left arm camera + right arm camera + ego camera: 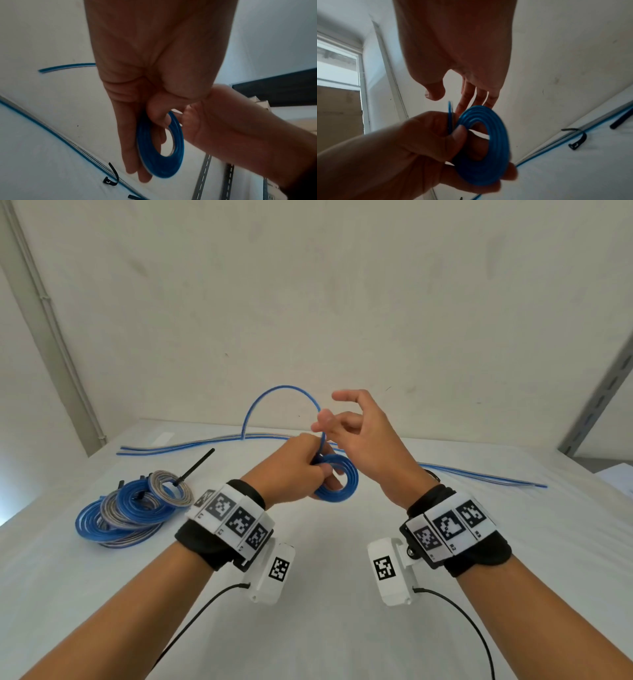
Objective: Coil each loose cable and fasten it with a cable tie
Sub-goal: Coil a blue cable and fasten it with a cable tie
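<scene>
My left hand [308, 470] grips a small flat blue coil [339, 482] above the table, thumb through its hole and fingers behind it. In the left wrist view the coil [171, 167] lies against the left fingers [132, 148]. From the coil a free blue strand [284, 388] arcs up and back down to the table. My right hand [346, 422] hovers just above the coil with thumb and fingers spread, holding nothing. The right wrist view shows the coil [494, 129] in the left hand [406, 148], below the right fingers [467, 94].
Several finished blue and grey coils [133, 511] are piled on the white table [308, 628] at the left, a black cable tie [195, 467] sticking out of one. Loose blue and grey cables [191, 444] lie along the far edge. Another black tie [578, 139] rests beside them.
</scene>
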